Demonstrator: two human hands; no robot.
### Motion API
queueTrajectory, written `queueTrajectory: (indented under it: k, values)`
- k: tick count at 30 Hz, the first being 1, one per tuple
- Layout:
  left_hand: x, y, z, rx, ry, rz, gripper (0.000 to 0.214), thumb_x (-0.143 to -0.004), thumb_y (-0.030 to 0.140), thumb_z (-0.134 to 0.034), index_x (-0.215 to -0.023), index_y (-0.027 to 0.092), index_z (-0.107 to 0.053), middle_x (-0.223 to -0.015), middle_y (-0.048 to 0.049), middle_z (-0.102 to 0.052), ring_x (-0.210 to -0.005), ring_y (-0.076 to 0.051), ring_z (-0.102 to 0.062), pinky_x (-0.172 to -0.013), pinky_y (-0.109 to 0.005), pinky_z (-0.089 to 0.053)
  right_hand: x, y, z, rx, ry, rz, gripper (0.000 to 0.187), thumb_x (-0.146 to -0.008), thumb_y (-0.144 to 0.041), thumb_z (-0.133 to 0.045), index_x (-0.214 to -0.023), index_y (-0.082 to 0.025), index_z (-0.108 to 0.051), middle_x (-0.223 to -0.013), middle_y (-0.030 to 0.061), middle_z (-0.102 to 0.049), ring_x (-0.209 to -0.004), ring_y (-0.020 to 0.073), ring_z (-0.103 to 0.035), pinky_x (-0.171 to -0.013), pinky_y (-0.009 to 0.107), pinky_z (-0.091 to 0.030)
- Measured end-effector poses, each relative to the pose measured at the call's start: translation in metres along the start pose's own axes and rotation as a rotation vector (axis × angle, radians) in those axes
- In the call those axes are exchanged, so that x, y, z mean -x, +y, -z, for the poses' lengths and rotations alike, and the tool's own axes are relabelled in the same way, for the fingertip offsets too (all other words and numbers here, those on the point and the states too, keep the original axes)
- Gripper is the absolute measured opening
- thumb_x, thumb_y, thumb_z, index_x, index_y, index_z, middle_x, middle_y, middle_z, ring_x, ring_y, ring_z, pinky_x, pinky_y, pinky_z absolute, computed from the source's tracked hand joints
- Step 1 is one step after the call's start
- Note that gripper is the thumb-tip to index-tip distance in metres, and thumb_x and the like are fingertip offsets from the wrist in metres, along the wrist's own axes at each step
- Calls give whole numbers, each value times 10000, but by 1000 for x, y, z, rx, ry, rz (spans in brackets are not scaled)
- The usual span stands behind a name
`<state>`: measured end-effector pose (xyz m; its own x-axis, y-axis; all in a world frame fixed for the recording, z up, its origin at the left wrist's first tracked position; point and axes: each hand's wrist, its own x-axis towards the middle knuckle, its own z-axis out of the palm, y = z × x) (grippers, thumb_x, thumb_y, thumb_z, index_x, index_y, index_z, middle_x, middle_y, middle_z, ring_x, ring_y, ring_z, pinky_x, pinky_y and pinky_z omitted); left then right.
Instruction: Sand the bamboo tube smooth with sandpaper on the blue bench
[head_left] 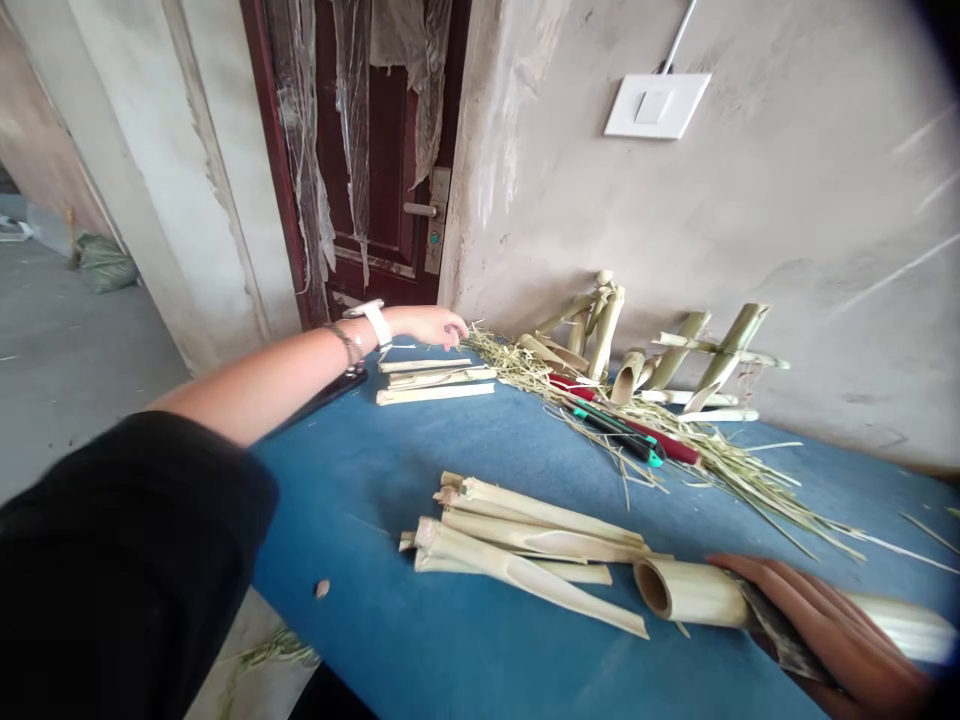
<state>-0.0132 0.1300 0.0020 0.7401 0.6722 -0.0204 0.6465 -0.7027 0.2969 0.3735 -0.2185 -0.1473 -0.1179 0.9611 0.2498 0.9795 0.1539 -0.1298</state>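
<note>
My left hand [435,327] reaches to the far edge of the blue table [360,470], its fingers loosely bent and apart beside a heap of green-yellow shavings [510,360]. I see nothing held in it. Near the right front, my right hand [840,620] grips a dark, flat, blade-like piece [784,630] that lies over a bamboo tube [701,592]. The thumb side is hidden. The tube's open end faces left, close to several split bamboo pieces [525,570]. Short bamboo strips [439,378] lie in a row below my left hand.
Along the wall stand a bamboo frame [606,330] and joined bamboo tubes [731,350]. A black-and-green cutter [619,432] and a red-handled tool [667,443] lie among the shavings. A small brown scrap [322,589] rests near the front left. A dark red door [375,150] stands behind.
</note>
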Motion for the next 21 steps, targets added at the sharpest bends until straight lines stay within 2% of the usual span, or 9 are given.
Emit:
queueTrajectory:
  k: [3, 5, 7, 9, 12, 15, 18, 21]
  values:
    - [74, 19, -20, 27, -187, -61, 257, -772, 332, -617, -1014, 260, -668, -1031, 17, -676, -895, -153, -608, -756, -198, -430, -2, 3, -1, -17, 29, 20, 639, -744, -281, -450, -1314, -506, -266, -1218, 57, -534, -1164, 338, -482, -875, 533, -464]
    - [123, 30, -42, 29, -233, -120, 269, -758, 390, -633, -999, 276, -663, -1000, 12, -675, -845, -154, -608, -712, -204, -426, -4, 4, -1, -7, 4, 30, 622, -754, -279, -457, -1312, -489, -278, -1227, 63, -526, -1161, 336, -485, -881, 523, -456]
    - [162, 39, -66, 25, -149, -154, 294, -741, 408, -658, -1009, 288, -642, -1017, 12, -656, -862, -165, -594, -736, -216, -414, -6, 3, 2, 8, -21, 37, 586, -779, -282, -463, -1305, -471, -286, -1232, 66, -525, -1159, 327, -488, -897, 507, -443]
    - [186, 46, -88, 68, -31, -146, 299, -749, 403, -657, -1026, 295, -624, -1082, 15, -624, -937, -175, -572, -795, -220, -398, -8, 0, 6, 23, -39, 44, 557, -800, -268, -461, -1302, -444, -292, -1237, 72, -525, -1158, 313, -490, -912, 487, -432]
    - [196, 52, -111, 141, 58, -128, 177, -812, 397, -588, -903, 253, -635, -994, 16, -625, -903, -162, -573, -774, -212, -397, -11, -9, 14, 43, -62, 55, 513, -815, -234, -442, -1289, -393, -333, -1227, 75, -537, -1144, 292, -502, -920, 450, -434]
    - [193, 55, -117, 116, 88, -103, 198, -880, 334, -487, -768, 220, -605, -854, 24, -624, -762, -131, -578, -679, -214, -384, -13, -17, 21, 63, -76, 44, 496, -799, -215, -434, -1277, -340, -404, -1211, 75, -555, -1129, 282, -517, -921, 410, -446]
    - [190, 53, -108, 70, 114, -69, 204, -877, 314, -475, -742, 205, -583, -827, 13, -622, -681, -121, -556, -618, -228, -360, -15, -22, 24, 80, -70, 45, 480, -795, -207, -422, -1264, -308, -450, -1194, 76, -572, -1127, 273, -521, -915, 385, -457]
    - [185, 51, -87, 45, 196, -68, 190, -873, 324, -472, -782, 204, -586, -862, 3, -630, -721, -127, -550, -649, -232, -370, -16, -25, 25, 86, -64, 59, 464, -800, -210, -421, -1258, -272, -454, -1209, 82, -565, -1146, 264, -505, -922, 373, -451]
